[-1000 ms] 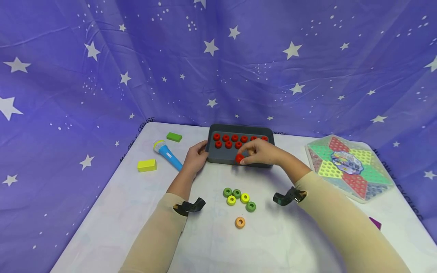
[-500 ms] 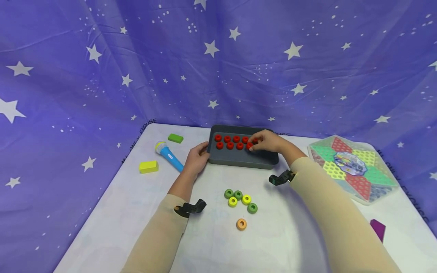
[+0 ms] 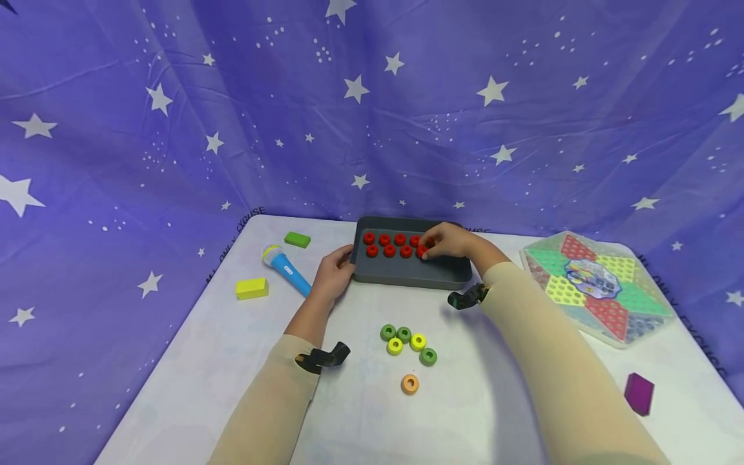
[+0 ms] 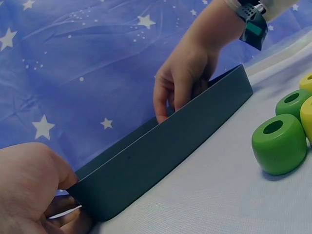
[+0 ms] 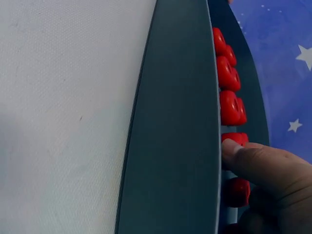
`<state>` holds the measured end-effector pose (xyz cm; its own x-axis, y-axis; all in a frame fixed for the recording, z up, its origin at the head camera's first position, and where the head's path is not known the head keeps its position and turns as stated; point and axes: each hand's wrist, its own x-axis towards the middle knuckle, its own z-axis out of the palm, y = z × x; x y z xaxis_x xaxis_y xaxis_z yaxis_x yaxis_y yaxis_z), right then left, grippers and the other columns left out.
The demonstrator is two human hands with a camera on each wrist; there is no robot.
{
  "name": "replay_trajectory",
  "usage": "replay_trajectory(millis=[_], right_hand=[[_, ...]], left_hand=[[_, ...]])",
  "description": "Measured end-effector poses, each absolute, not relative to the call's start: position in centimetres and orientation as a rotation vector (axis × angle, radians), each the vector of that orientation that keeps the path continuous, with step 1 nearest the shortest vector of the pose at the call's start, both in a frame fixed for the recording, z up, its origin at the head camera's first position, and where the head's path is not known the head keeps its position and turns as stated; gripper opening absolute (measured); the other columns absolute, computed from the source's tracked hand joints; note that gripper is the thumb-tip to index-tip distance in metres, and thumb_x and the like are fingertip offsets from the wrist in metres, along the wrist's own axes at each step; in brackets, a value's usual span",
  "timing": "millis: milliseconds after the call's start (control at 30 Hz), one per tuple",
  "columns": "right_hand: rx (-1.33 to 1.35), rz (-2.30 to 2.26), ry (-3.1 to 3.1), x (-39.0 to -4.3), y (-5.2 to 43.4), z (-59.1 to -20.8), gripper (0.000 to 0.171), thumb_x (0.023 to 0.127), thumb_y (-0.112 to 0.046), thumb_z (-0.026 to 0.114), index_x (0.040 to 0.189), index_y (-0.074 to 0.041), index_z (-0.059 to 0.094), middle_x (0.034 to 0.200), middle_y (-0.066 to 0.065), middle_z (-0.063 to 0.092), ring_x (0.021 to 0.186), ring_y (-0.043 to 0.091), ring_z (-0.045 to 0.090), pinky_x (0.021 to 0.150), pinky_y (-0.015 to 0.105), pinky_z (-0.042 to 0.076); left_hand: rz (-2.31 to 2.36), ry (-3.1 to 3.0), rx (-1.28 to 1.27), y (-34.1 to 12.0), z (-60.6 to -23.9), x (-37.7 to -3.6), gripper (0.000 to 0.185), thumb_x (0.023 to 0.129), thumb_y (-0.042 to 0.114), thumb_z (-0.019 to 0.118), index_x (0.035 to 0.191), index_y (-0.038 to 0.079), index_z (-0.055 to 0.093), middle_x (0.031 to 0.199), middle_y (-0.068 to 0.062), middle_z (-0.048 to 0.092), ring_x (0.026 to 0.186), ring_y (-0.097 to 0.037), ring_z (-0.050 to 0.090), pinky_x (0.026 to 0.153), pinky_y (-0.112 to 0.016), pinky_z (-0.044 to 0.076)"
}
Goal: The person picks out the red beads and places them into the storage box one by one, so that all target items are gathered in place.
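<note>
A dark grey tray (image 3: 407, 276) stands at the back of the white table, with two rows of red rings (image 3: 385, 245) inside. My left hand (image 3: 334, 272) grips the tray's left end (image 4: 85, 192), thumb over the rim. My right hand (image 3: 447, 242) reaches into the tray and pinches a red ring (image 3: 422, 251) at the right end of the nearer row; the same red ring (image 5: 235, 139) sits under my fingertip in the right wrist view. Green and yellow rings (image 3: 407, 341) and one orange ring (image 3: 409, 384) lie on the table in front.
A blue toy microphone (image 3: 285, 267), a yellow block (image 3: 252, 288) and a green block (image 3: 297, 240) lie to the left. A hexagonal Chinese checkers board (image 3: 595, 287) sits at the right, with a purple block (image 3: 639, 392) near the right edge. A starry purple cloth (image 3: 372, 110) hangs behind.
My right hand carried a red ring from the tray's near edge to the right end of the nearer row. The left hand stayed on the tray's left end.
</note>
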<state>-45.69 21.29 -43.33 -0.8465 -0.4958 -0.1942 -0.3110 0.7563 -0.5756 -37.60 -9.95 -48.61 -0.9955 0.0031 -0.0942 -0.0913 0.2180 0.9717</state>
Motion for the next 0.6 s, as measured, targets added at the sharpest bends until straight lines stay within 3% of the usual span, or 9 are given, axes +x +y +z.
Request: replay_trajectory(millis=[200,433,600], right_hand=[[-0.599,-0.747,2.615,-45.8,21.3,-43.4,0.033,0.085,-0.021,0.082,0.116,-0.011,0.075,0.087,0.007,0.061,0.081,0.023,0.053,0.070,0.033,0.044],[-0.596,-0.758,2.627,-45.5,21.2,-43.0,0.040,0.088,-0.024,0.080,0.125,-0.012,0.071,0.102,0.008,0.063,0.089,0.023,0.054,0.079,0.036,0.048],[-0.610,-0.791,2.718,-44.5,21.3,-41.4,0.034,0.098,-0.029,0.066,0.126,-0.010,0.070,0.113,0.012,0.068,0.096,0.027,0.062,0.086,0.046,0.053]], left_hand=[[1.917,2.389,-0.081,-9.8,-48.8,-37.9,0.052,0.096,0.008,0.058,0.148,0.014,0.053,0.144,-0.005,0.058,0.132,-0.021,0.052,0.115,-0.038,0.040],[1.917,2.385,-0.096,-9.8,-49.0,-38.0,0.051,0.097,0.009,0.058,0.148,0.014,0.053,0.143,-0.004,0.058,0.131,-0.020,0.053,0.115,-0.038,0.041],[1.926,2.382,-0.087,-9.8,-49.2,-37.9,0.052,0.097,0.007,0.057,0.149,0.012,0.052,0.143,-0.005,0.058,0.131,-0.021,0.053,0.115,-0.039,0.041]])
